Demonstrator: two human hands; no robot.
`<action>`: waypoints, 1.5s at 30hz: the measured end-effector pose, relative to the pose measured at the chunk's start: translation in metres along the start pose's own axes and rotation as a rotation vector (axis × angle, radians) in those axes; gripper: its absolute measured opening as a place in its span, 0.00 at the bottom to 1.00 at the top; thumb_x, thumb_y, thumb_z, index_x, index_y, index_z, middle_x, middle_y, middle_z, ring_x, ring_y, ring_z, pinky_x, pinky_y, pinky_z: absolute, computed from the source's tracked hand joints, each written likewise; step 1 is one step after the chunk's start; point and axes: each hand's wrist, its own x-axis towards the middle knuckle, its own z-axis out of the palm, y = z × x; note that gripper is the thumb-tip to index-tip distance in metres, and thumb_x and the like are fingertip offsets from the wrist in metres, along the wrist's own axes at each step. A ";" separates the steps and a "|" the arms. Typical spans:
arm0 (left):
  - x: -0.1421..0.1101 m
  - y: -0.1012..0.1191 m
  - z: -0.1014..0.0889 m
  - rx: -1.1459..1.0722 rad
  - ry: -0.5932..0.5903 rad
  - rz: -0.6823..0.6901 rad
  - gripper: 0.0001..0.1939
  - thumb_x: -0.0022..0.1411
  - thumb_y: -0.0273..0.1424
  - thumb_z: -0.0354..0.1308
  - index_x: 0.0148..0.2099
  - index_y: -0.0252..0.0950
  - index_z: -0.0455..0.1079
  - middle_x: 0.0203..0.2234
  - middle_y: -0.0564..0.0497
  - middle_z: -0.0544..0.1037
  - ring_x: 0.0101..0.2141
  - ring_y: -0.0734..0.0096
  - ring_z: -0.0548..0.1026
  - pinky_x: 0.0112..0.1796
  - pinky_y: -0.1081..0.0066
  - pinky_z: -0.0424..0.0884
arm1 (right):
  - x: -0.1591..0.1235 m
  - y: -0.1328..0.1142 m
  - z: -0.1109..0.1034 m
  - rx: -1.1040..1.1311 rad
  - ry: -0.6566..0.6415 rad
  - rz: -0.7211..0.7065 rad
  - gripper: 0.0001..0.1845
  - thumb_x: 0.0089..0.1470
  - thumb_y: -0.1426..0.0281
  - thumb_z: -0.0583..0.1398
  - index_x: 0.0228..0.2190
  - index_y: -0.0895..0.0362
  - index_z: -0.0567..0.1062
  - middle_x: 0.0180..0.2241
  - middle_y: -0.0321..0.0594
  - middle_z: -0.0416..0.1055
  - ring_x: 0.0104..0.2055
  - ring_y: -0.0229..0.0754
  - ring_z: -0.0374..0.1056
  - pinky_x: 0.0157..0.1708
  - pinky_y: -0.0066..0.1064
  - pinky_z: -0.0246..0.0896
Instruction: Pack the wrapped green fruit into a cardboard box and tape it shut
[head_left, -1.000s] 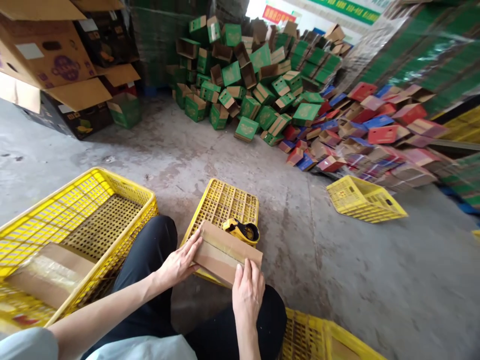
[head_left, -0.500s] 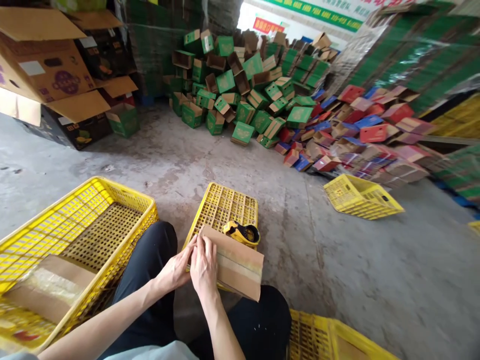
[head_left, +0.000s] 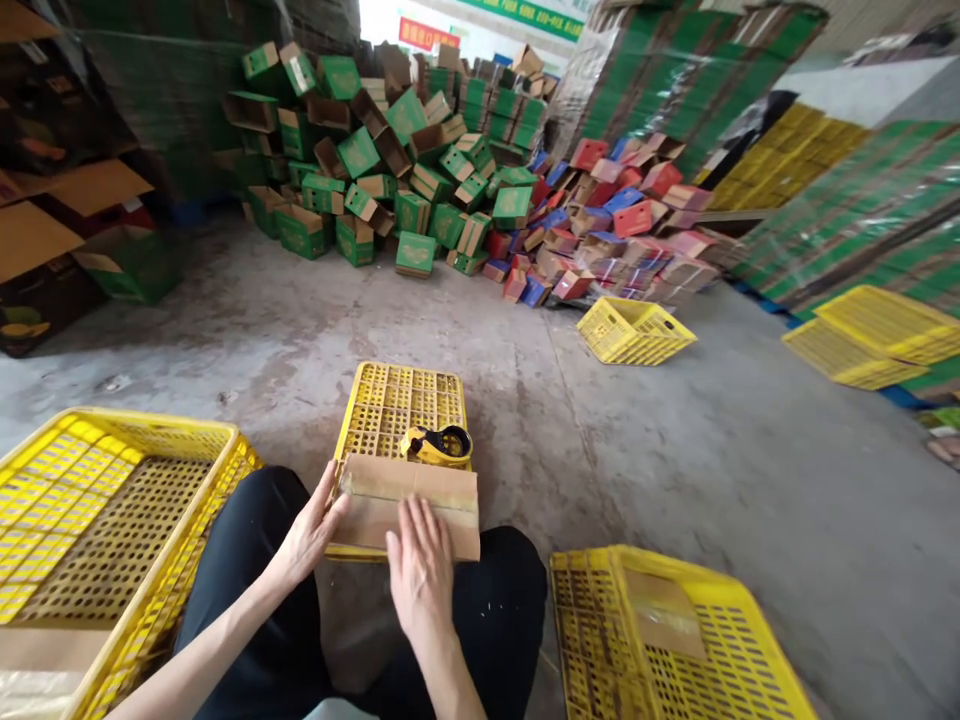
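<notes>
The left crate (head_left: 112, 540) held taped cardboard (head_left: 45, 650). Beside the left knee, the left hand (head_left: 307, 535) touched the left end of a cardboard box (head_left: 379, 505), thumb spread from straight fingers; whether its grip pinched anything, I could not tell. The box lay on the upturned crate (head_left: 405, 395), just before the tape dispenser (head_left: 437, 445); pushed forward, it could have knocked that off. The right hand's (head_left: 424, 565) grip was open, palm down on the tape seam; uneven pressure could have left it wrinkled or lifting. Farther right stood another crate (head_left: 735, 640).
</notes>
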 end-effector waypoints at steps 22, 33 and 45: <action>0.018 0.009 0.023 0.302 0.178 -0.187 0.36 0.74 0.49 0.50 0.75 0.38 0.53 0.68 0.40 0.67 0.70 0.54 0.61 0.68 0.55 0.57 | 0.004 0.112 0.023 0.522 0.232 0.470 0.33 0.69 0.50 0.51 0.63 0.58 0.73 0.53 0.51 0.79 0.56 0.54 0.76 0.52 0.42 0.75; 0.015 0.018 0.024 0.440 0.230 -0.196 0.37 0.72 0.52 0.49 0.73 0.35 0.56 0.68 0.38 0.67 0.68 0.50 0.64 0.66 0.56 0.60 | -0.006 0.100 0.021 0.808 0.347 0.629 0.30 0.66 0.50 0.57 0.55 0.59 0.80 0.53 0.53 0.79 0.55 0.54 0.77 0.56 0.41 0.72; 0.017 0.023 0.025 0.502 0.231 -0.163 0.35 0.71 0.51 0.49 0.70 0.35 0.62 0.64 0.40 0.72 0.66 0.50 0.67 0.64 0.58 0.64 | -0.019 0.101 0.017 0.802 0.383 0.532 0.29 0.70 0.53 0.53 0.59 0.58 0.77 0.59 0.53 0.75 0.60 0.55 0.73 0.59 0.45 0.70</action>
